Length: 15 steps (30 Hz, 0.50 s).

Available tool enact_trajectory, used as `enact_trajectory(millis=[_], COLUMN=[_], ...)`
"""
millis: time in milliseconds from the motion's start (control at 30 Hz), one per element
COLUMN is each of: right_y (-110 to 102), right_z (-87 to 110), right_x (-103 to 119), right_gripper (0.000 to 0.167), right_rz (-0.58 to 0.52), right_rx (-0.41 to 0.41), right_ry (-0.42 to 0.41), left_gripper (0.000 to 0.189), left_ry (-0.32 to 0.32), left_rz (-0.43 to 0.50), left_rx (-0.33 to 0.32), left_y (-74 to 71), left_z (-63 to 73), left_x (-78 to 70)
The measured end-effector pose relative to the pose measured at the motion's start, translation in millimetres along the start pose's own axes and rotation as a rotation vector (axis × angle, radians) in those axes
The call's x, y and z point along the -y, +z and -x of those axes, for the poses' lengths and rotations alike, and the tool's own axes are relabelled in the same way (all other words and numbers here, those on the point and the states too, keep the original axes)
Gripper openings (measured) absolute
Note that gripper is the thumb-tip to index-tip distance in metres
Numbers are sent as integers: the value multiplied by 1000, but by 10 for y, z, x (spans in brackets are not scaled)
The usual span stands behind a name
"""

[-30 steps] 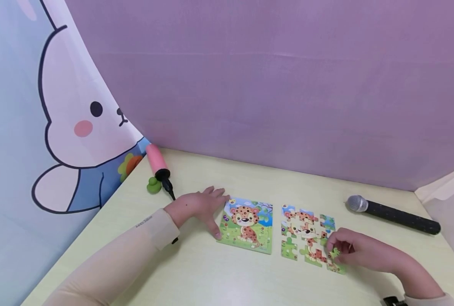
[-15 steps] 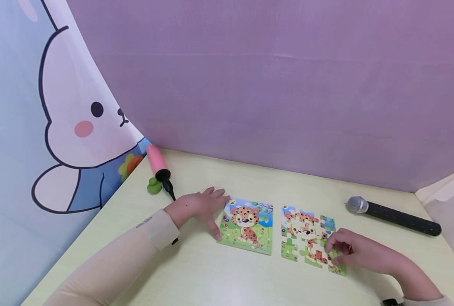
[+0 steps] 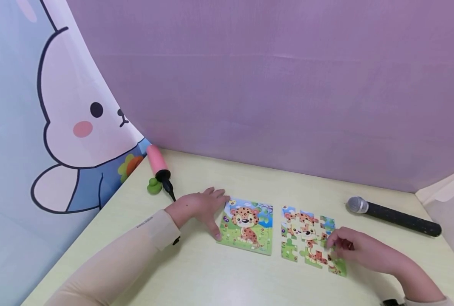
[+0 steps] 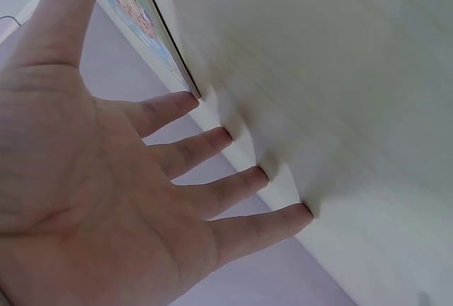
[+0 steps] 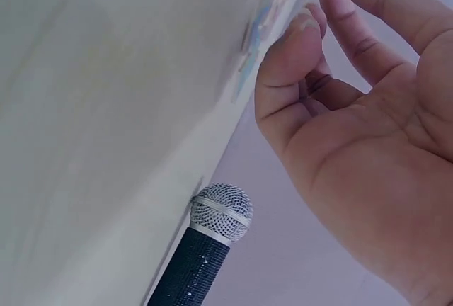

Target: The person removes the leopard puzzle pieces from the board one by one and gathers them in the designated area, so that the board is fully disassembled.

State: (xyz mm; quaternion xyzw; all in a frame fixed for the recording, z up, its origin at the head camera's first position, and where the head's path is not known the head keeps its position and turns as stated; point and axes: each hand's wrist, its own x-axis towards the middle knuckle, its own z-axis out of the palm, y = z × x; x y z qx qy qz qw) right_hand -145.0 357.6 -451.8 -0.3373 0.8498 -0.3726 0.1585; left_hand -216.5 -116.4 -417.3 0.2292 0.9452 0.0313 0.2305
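Note:
A spotted leopard cub picture board (image 3: 246, 225) lies flat on the table. My left hand (image 3: 202, 209) is spread at its left side, with the thumb touching the lower left corner and a fingertip at the upper left. In the left wrist view, the fingers (image 4: 233, 193) are straight and spread, their tips on the table. Right of the board, jigsaw pieces (image 3: 305, 231) of the same picture lie with gaps between them. My right hand (image 3: 361, 250) bends over their right edge, fingers curled, fingertips close to a green piece (image 3: 338, 267). Whether a piece is pinched is hidden.
A microphone (image 3: 395, 216) lies at the right of the table, beyond the right hand. At the back left are a pink and black hand pump (image 3: 159, 163) and a small green duck (image 3: 154, 186). A purple cloth (image 3: 273, 93) hangs behind the table.
A green piece seen in my right fingers one second ago no longer shows between them. The lower right piece has shifted slightly toward me. The left hand has stayed at the board.

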Motion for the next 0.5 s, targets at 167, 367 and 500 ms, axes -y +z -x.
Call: enact_trajectory(millis=[167,367,500], right_y=[-46,-96,-153], right_z=[-29,-69,-115], right_x=[59,155,268], right_gripper=[9,9,10], right_rz=[24,37,131], right_rx=[-52,-78,-159], right_ry=[42,61,88], left_gripper=[138,137,126], left_ry=[7,36,76], left_rz=[12,62,83], left_rx=[-14,-22,-62], left_y=[1,-4,-39], left_z=[-2,32,65], left_x=[16,66,125])
